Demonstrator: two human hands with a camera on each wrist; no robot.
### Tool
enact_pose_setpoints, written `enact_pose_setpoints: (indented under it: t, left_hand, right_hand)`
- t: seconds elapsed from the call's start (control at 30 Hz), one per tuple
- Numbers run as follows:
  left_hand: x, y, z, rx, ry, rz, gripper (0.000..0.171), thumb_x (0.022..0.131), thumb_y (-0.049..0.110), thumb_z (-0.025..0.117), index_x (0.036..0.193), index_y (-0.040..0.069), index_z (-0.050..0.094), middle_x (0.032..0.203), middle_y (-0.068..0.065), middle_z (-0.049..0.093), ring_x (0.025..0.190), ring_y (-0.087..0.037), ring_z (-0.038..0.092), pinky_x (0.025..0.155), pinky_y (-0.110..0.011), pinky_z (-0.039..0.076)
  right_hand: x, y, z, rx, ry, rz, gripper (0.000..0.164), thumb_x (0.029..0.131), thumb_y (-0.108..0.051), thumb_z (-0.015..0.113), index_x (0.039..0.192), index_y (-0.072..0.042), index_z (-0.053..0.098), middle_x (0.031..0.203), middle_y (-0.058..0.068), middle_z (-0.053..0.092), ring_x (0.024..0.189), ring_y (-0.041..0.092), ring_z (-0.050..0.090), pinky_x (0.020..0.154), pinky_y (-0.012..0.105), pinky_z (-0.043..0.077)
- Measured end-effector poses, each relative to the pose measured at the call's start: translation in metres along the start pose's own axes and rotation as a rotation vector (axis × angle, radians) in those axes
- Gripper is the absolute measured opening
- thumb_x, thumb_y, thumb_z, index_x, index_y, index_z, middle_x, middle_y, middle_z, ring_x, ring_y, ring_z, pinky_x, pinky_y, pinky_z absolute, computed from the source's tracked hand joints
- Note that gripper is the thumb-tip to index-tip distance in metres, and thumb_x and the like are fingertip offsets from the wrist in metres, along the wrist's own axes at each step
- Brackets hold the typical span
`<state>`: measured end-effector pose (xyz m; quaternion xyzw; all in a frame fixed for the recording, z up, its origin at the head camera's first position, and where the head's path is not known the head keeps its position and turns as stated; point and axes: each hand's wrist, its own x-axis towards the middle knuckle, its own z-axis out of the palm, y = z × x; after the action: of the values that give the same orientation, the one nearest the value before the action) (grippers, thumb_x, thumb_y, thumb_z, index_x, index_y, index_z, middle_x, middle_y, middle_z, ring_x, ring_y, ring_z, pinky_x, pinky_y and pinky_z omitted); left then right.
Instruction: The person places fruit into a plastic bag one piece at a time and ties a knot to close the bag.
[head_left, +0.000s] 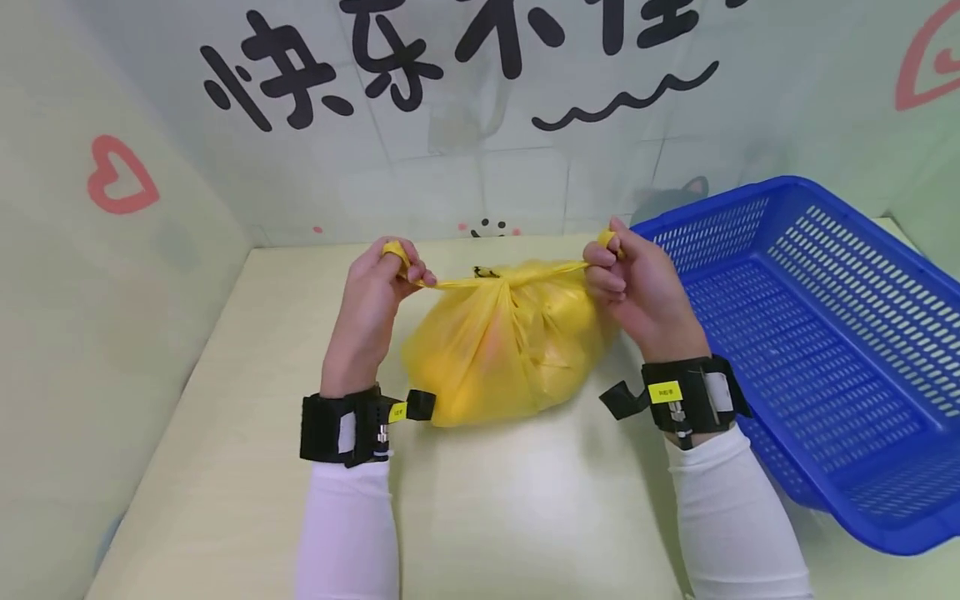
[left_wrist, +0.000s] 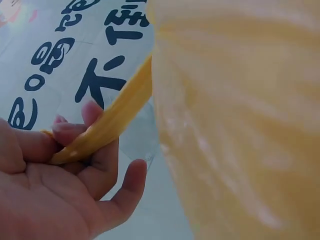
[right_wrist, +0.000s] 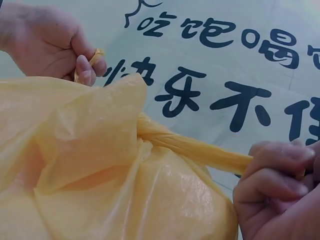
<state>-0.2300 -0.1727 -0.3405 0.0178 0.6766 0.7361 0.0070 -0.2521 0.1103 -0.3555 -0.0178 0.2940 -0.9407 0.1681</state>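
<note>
A full yellow plastic bag (head_left: 517, 350) sits on the table, its neck gathered into a crossed twist or knot at the top. My left hand (head_left: 381, 279) grips one twisted handle, which runs taut from the bag's middle out to the left. On the other side my right hand (head_left: 637, 279) pinches the second handle, stretched to the right. The left wrist view shows the yellow strip held between thumb and fingers of the left hand (left_wrist: 75, 175). Close up, the right hand (right_wrist: 280, 185) curls round its handle. What fills the bag shows only as rounded bulges.
A blue slatted plastic basket (head_left: 806, 333) stands to the right, close beside the right forearm. Behind the table (head_left: 480, 517) rises a wall (head_left: 420, 192) with black lettering. A side wall (head_left: 97, 333) bounds the left.
</note>
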Motion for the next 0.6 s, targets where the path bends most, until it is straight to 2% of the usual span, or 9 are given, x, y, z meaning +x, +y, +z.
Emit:
enact_pose_setpoints:
  t: [0.07, 0.27, 0.47, 0.6]
  left_hand:
    - [0.002, 0.0, -0.005, 0.051, -0.004, 0.008, 0.025, 0.105, 0.01, 0.025, 0.089, 0.008, 0.043, 0.076, -0.002, 0.04, 0.08, -0.018, 0.06, 0.099, -0.038, 0.045]
    - [0.003, -0.008, -0.019, 0.057, -0.019, -0.035, 0.025, 0.104, 0.007, 0.024, 0.084, 0.006, 0.04, 0.076, -0.002, 0.04, 0.083, -0.018, 0.063, 0.101, -0.039, 0.044]
    - [0.006, -0.016, -0.028, 0.056, -0.012, -0.083, 0.025, 0.103, 0.005, 0.024, 0.085, 0.006, 0.041, 0.075, 0.001, 0.042, 0.08, -0.015, 0.063, 0.096, -0.035, 0.045]
    - [0.009, -0.022, -0.03, 0.021, -0.007, -0.105, 0.026, 0.104, 0.005, 0.025, 0.084, 0.006, 0.042, 0.072, 0.002, 0.042, 0.078, -0.014, 0.062, 0.092, -0.033, 0.045]
  right_hand:
    - [0.0, -0.001, 0.0, -0.061, 0.056, 0.017, 0.033, 0.107, -0.023, 0.037, 0.078, -0.01, 0.043, 0.066, -0.001, 0.041, 0.049, 0.007, 0.03, 0.049, 0.016, 0.015]
    - [-0.003, -0.003, 0.0, -0.233, 0.197, 0.067, 0.032, 0.108, -0.022, 0.031, 0.079, -0.011, 0.037, 0.06, -0.004, 0.036, 0.045, 0.006, 0.024, 0.048, 0.018, 0.012]
    - [-0.004, -0.004, -0.005, -0.306, 0.233, 0.092, 0.008, 0.108, -0.015, 0.025, 0.101, -0.015, 0.029, 0.061, -0.005, 0.034, 0.045, 0.006, 0.026, 0.045, 0.016, 0.019]
    - [-0.004, -0.005, -0.009, -0.316, 0.263, 0.1, 0.011, 0.108, -0.017, 0.025, 0.098, -0.016, 0.029, 0.061, -0.006, 0.034, 0.044, 0.005, 0.028, 0.043, 0.015, 0.023]
